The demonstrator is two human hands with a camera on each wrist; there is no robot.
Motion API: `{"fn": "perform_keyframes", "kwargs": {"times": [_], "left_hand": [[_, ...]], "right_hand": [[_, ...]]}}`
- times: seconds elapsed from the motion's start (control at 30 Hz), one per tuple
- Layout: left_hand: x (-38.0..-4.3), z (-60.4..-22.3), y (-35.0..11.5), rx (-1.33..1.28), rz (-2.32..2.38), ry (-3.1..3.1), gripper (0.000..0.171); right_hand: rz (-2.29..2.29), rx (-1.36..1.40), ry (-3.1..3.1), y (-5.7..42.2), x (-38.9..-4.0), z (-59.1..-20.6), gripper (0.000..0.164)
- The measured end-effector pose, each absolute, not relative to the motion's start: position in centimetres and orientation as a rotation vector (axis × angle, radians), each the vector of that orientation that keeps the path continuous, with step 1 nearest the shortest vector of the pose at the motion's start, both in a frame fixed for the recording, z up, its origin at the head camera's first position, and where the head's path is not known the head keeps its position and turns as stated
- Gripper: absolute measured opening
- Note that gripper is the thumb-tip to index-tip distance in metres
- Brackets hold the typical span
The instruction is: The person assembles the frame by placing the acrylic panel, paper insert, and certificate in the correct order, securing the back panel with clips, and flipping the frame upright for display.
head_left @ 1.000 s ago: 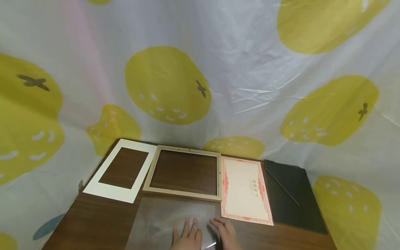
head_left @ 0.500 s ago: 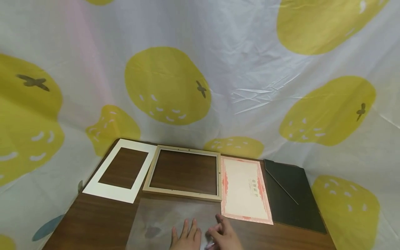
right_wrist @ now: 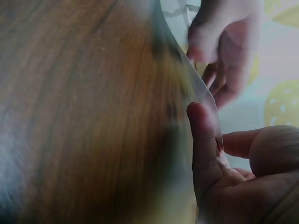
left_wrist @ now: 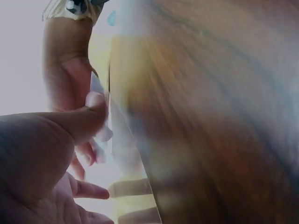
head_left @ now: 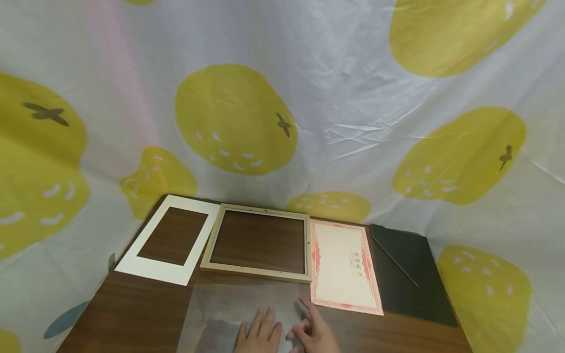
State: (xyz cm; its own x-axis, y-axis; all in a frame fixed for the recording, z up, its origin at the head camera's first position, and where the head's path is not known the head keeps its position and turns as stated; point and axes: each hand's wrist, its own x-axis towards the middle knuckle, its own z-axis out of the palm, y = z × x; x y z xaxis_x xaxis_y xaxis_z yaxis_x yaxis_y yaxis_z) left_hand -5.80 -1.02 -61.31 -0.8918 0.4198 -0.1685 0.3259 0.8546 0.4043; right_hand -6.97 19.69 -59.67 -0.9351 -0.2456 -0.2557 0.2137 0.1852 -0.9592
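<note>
A clear plastic sheet (head_left: 229, 304) lies on the table in front of the wooden picture frame (head_left: 256, 277). My left hand (head_left: 258, 336) rests on the sheet with its fingers straight and spread. Beside it, at the sheet's right side, my right hand (head_left: 315, 331) has its index finger extended and the others curled. In the right wrist view, the thumb and fingers of my right hand (right_wrist: 243, 182) pinch the sheet's edge (right_wrist: 212, 100). My left hand (left_wrist: 37, 163) fills the lower left of the left wrist view. Glare hides part of the sheet there.
A white mat board (head_left: 128, 258) with a cut-out window lies left of the frame. To the right are a red-bordered certificate (head_left: 342, 269) and a black backing board (head_left: 410, 279) with a stand strip. A lemon-print curtain (head_left: 335, 98) hangs behind the brown table (head_left: 132, 309).
My right hand has curled most fingers in and drawn together at the sheet's edge, its index finger pointing forward. My left hand stays nearly in place. A dark reflection has appeared on the sheet's lower left.
</note>
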Motion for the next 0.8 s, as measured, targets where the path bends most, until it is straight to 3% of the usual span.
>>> {"fn": "perform_keyframes", "kwargs": {"times": [0.43,0.63,0.8], "left_hand": [[-8.0,-61.1,-3.3,0.633,0.622,2.697,0.105],[-8.3,-59.6,-4.4,0.672,0.667,2.814,0.095],[-8.5,-59.5,-5.1,0.683,0.693,2.865,0.097]], "right_hand": [[-1.816,-0.174,2.2,20.7,-6.9,-58.8,0.079],[-1.854,-0.089,2.191,21.4,-7.0,-57.4,0.08],[-1.877,-0.009,2.154,21.8,-7.1,-57.0,0.082]]}}
